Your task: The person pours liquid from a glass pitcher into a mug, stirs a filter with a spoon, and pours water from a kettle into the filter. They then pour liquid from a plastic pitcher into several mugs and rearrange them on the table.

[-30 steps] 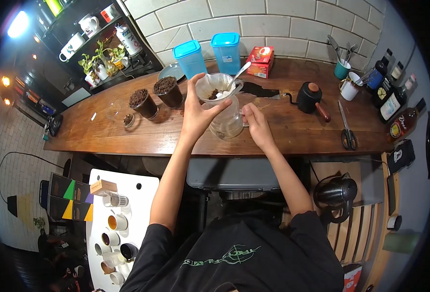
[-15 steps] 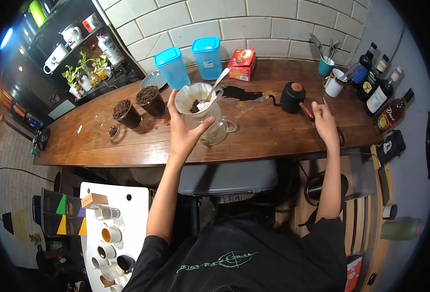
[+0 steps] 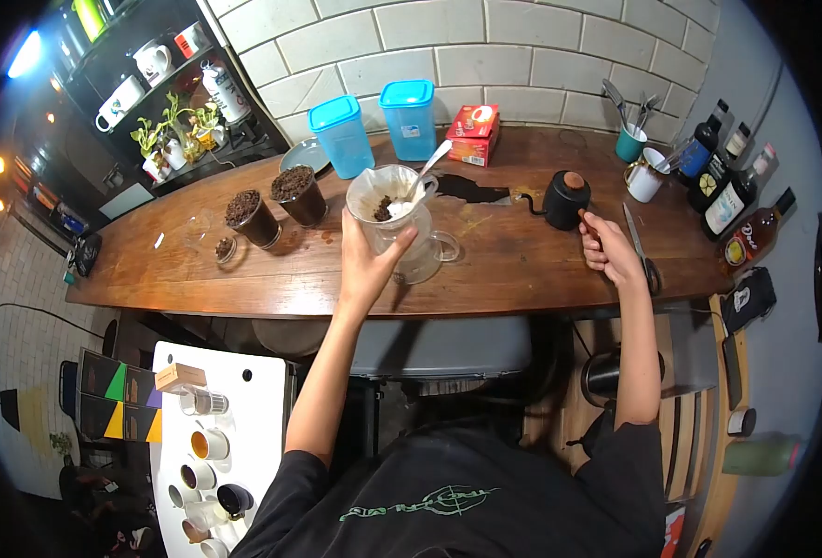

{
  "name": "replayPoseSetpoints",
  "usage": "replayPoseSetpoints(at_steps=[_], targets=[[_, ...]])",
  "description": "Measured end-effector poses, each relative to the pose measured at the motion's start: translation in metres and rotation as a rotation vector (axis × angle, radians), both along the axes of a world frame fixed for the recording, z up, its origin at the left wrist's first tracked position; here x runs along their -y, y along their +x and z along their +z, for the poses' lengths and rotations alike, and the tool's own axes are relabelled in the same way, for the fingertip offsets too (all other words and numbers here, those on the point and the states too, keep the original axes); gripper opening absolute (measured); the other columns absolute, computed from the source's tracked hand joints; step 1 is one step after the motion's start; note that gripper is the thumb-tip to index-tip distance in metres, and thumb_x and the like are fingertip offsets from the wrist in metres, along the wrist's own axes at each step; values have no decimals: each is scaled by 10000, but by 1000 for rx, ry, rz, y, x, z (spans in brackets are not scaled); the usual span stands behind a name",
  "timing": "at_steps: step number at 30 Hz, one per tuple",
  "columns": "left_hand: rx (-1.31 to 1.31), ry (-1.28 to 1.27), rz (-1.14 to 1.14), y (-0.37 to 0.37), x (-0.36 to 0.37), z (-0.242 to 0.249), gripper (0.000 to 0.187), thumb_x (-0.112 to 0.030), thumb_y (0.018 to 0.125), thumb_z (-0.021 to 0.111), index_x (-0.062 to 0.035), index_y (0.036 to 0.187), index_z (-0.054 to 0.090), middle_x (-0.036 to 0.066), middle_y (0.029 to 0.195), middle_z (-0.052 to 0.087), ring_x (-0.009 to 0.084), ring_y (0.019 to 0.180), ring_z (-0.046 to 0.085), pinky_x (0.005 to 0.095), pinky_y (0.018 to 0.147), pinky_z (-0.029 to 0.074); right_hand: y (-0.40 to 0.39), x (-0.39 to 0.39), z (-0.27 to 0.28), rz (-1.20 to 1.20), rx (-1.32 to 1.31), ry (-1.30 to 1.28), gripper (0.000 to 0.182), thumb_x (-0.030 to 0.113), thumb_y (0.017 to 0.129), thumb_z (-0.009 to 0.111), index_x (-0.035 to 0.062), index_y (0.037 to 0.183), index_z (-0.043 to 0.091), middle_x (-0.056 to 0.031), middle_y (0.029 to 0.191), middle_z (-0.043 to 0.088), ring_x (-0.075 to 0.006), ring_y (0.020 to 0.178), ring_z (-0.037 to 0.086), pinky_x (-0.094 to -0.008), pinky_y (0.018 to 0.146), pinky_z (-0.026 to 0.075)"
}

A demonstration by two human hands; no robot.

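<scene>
Two hands are busy: the left hand (image 3: 364, 272) cups its fingers round the dripper (image 3: 360, 201) on the carafe (image 3: 419, 262); the right hand (image 3: 614, 255) has fingers wrapped round the handle of the kettle (image 3: 562, 206), three o'clock along the counter (image 3: 508, 274) — best gripped firmly, level.

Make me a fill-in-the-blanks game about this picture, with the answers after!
The right hand grips a black, long-spouted ____. The left hand holds the dripper with a ____ sticking out. The lidded tub beside the red box is ____.

Missing words: kettle; spoon; blue.
</scene>
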State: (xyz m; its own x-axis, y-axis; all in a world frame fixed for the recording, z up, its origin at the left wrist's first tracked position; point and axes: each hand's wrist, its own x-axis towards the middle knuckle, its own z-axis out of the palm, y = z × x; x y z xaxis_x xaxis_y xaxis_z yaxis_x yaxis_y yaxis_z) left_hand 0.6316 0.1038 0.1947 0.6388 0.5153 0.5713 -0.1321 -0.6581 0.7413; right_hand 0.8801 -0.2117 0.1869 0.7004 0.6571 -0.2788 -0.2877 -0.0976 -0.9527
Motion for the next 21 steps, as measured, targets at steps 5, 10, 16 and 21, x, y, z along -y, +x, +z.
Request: replayPoseSetpoints(at_steps=[5, 10, 16, 21], targets=[[21, 44, 53, -8, 4, 1, 722, -230, 786, 828, 37, 1331, 436, 196, 1265, 484, 341, 1203, 507, 434, 1029, 409, -22, -13, 8, -150, 33, 84, 287, 337, 1034, 499, 96, 878, 497, 85, 567, 313, -24, 400, 236, -229, 383, 164], [-25, 56, 69, -14, 6, 2, 720, -236, 801, 810, 28, 1357, 436, 199, 1308, 469, 350, 1247, 490, 436, 1059, 398, -45, -28, 63, -94, 126, 195, 291, 333, 1041, 510, 99, 869, 496, 94, 565, 301, -12, 408, 234, -218, 391, 179], [-24, 45, 76, -16, 8, -1, 699, -227, 797, 809, 24, 1349, 461, 192, 1341, 464, 343, 1268, 486, 437, 1060, 404, -57, -64, 129, 21, 278, 236, 311, 338, 1042, 505, 86, 861, 487, 94, 567, 288, -9, 417, 227, -215, 394, 181], [-29, 78, 90, -18, 8, 1, 701, -229, 780, 821, 30, 1332, 473, 196, 1332, 477, 353, 1258, 498, 435, 1053, 415, -48, -96, 149, 107, 360, 198, 310, 349, 1035, 510, 96, 859, 481, 100, 557, 280, -8, 404, 208, -213, 392, 166]])
